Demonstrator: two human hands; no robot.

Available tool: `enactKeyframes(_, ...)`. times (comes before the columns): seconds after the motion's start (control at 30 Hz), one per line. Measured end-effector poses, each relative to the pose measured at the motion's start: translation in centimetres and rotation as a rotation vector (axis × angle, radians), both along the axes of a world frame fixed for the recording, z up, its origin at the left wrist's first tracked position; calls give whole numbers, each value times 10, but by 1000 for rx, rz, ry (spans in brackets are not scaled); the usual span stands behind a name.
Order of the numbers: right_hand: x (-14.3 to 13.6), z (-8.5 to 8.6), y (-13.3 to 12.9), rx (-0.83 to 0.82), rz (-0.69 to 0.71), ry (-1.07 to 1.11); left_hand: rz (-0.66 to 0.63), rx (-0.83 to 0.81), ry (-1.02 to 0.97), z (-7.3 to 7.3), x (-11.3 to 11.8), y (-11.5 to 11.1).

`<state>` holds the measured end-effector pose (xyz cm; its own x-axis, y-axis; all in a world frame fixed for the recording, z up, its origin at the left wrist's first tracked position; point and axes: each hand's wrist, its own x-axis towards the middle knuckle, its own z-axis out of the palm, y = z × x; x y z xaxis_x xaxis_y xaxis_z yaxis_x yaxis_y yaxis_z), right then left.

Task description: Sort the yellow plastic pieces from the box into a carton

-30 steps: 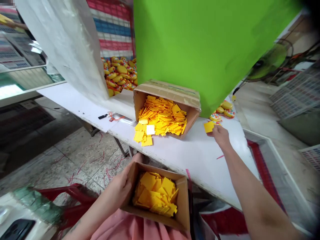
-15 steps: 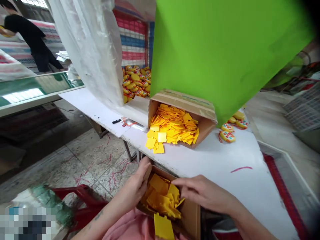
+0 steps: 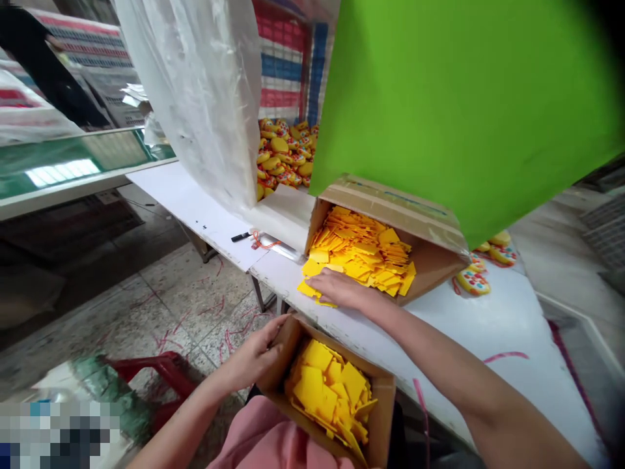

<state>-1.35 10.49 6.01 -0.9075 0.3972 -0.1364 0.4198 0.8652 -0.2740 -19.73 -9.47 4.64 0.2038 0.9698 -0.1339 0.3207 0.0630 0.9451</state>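
My left hand [image 3: 261, 355] grips the left rim of a small cardboard box [image 3: 385, 404], thumb against the wall. That box tilts on my lap and holds a heap of thin yellow square pieces [image 3: 325, 391]. On the white table, my right hand [image 3: 336, 286] lies palm down with its fingers stretched over loose yellow pieces [image 3: 308, 288]. These lie at the mouth of a larger cardboard box [image 3: 434, 251], which rests on its side, with many more yellow pieces [image 3: 364, 244] spilling forward inside it. My palm hides some of the pieces under it.
A green panel [image 3: 439, 98] stands behind the large box. Yellow dotted toys [image 3: 473, 281] lie at the right, others [image 3: 286, 153] in a heap behind. A black pen [image 3: 240, 237] lies left. Below stands a red stool [image 3: 170, 371]; a person [image 3: 43, 65] is at far left.
My right hand has moved from the small box up to the loose pieces on the table. The pieces in the small box have shifted. My left hand still holds its rim.
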Motion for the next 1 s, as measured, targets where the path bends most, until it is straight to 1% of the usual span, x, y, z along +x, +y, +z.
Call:
enactKeyframes(0.1,3,2,4,-24,-82,27,-28,16,-48,3,12,2)
enactKeyframes(0.17,11,3,6,-34,-164,82,-36,24,-65,6,22,4)
enactKeyframes(0.23,26,5,5,-43,-271,155,-21,18,-93,7,26,5)
enactKeyframes(0.3,45,11,-2,-54,-366,218,-23,-5,-129,6,22,6)
enactKeyframes(0.33,56,16,-9,-85,-390,246,-24,-28,-141,6,18,8)
enactKeyframes(0.4,79,30,-26,-268,-371,301,15,-78,-122,6,9,16)
enactKeyframes(0.47,99,46,-45,-628,-246,331,118,-71,-29,6,3,30)
enactKeyframes(0.5,106,52,-53,-775,-159,321,171,-36,41,6,2,40)
enactKeyframes(0.53,110,56,-58,-882,-88,308,205,13,115,6,4,50)
enactKeyframes(0.57,112,58,-61,-916,-54,295,217,67,185,6,7,62)
enactKeyframes(0.6,111,57,-61,-888,-70,297,207,112,245,4,13,73)
enactKeyframes(0.63,107,53,-59,-804,-127,311,182,149,298,2,20,84)
enactKeyframes(0.67,101,46,-55,-669,-204,326,150,176,350,-1,28,95)
enactKeyframes(0.73,84,27,-43,-313,-330,305,112,183,460,-10,44,113)
enactKeyframes(0.8,66,7,-32,16,-360,220,116,152,550,-19,56,125)
enactKeyframes(0.83,58,-2,-27,128,-352,167,125,135,570,-23,59,129)
enactKeyframes(0.87,52,-10,-24,202,-341,123,129,123,571,-27,61,132)
enactKeyframes(0.9,47,-16,-21,244,-329,92,130,119,557,-30,62,134)
enactKeyframes(1.0,43,-24,-21,244,-315,92,121,113,490,-38,59,136)
